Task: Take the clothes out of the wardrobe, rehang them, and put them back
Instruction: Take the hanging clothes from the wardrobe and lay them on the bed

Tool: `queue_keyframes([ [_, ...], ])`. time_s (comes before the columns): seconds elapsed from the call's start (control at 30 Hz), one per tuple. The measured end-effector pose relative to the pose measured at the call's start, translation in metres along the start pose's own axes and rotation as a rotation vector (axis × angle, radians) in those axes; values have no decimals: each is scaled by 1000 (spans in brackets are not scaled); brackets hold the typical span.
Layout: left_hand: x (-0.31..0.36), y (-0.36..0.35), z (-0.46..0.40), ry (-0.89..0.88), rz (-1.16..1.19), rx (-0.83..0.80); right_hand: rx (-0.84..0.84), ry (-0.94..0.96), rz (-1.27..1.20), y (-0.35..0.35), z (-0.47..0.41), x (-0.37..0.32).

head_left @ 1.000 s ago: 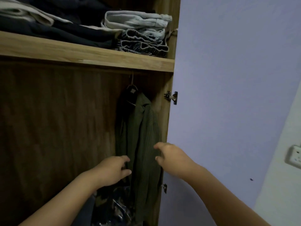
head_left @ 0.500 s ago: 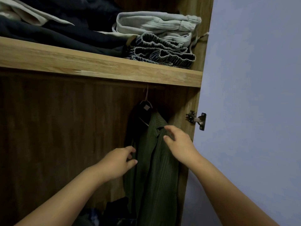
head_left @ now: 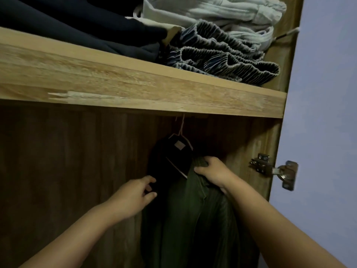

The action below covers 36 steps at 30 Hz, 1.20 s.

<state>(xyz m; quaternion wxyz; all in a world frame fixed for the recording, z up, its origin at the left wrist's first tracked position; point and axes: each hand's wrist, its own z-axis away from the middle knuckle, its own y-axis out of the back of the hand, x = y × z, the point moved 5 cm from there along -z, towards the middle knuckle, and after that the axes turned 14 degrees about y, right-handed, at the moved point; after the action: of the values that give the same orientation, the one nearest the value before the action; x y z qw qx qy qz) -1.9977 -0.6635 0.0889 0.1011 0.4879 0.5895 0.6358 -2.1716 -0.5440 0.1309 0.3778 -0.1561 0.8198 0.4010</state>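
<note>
A dark green ribbed shirt (head_left: 195,219) hangs in the wardrobe's lower section, beside a darker garment (head_left: 170,161) on a thin wire hanger (head_left: 180,132) whose hook goes up behind the shelf edge. My right hand (head_left: 212,171) grips the green shirt at its collar and shoulder. My left hand (head_left: 135,192) is at the left edge of the dark garment, thumb and fingers closing on the cloth; how firmly it holds is unclear. The rail is hidden behind the shelf.
A wooden shelf (head_left: 135,88) runs across above the hands and carries folded dark clothes (head_left: 77,26), a pale folded garment (head_left: 222,14) and a grey gathered one (head_left: 222,59). A metal hinge (head_left: 276,171) joins the open lilac door (head_left: 328,113) at the right.
Both hands have risen along the hanging clothes. The right hand went from touching the green shirt's front to gripping its collar. The view moved closer and higher.
</note>
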Motion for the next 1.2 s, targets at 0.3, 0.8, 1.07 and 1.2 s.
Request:
queue_keyframes([
  [0.3, -5, 6, -15, -14, 21, 55, 218, 82, 275, 3, 0, 1],
  [0.8, -14, 34, 17, 1, 93, 185, 187, 150, -384, -7, 61, -16],
  [1.07, 8, 33, 52, 52, 76, 408, 7, 141, -251, 13, 134, -20],
  [1.2, 22, 18, 76, 121, 8, 414, -54, 134, -147, 31, 176, -18],
])
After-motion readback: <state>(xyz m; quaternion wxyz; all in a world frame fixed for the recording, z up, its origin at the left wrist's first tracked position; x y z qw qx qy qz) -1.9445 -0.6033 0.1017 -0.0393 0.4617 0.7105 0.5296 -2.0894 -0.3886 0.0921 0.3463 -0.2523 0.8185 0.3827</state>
